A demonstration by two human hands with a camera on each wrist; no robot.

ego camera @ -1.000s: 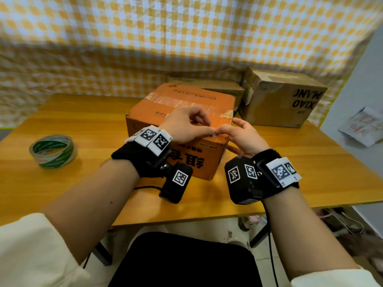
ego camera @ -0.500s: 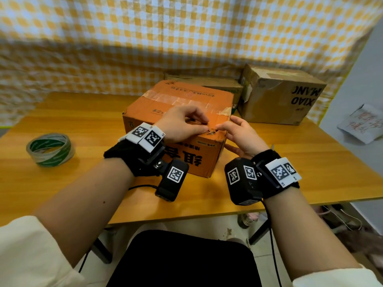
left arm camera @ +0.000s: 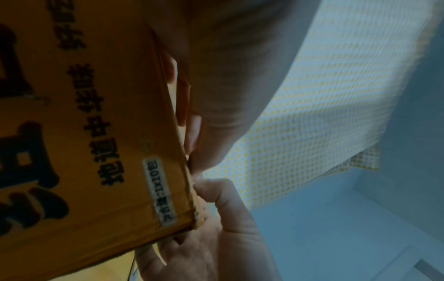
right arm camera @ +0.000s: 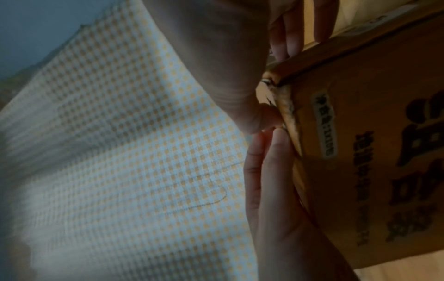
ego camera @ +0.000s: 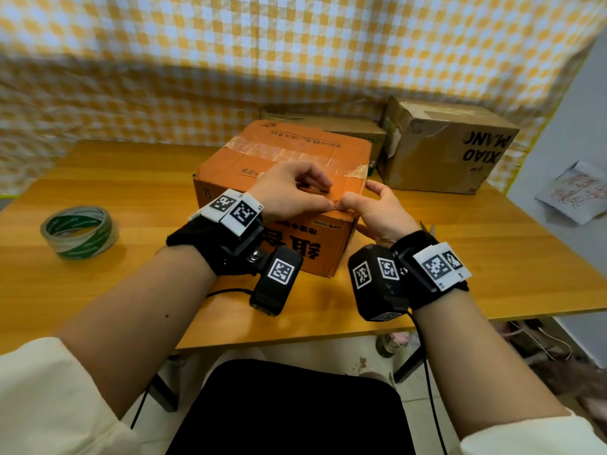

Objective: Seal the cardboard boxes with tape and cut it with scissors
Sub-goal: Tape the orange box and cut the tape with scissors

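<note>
Hands: left hand point(ego camera: 289, 195) | right hand point(ego camera: 377, 211) | thumbs meet, pressing orange box point(ego camera: 282, 159) edge

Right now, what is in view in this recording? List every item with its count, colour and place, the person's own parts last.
Orange box: one, orange with a clear tape strip on top, table centre.
Brown boxes: two, brown, behind and right of the orange box.
Tape roll: one, clear with green core, table left.
Table: one, wooden.
Curtain: one, yellow-white checked, behind.
Paper: one, white with red writing, far right.
Left hand: fingers curled, thumb at the box's near top edge.
Right hand: thumb on the same edge, meeting the left thumb.
</note>
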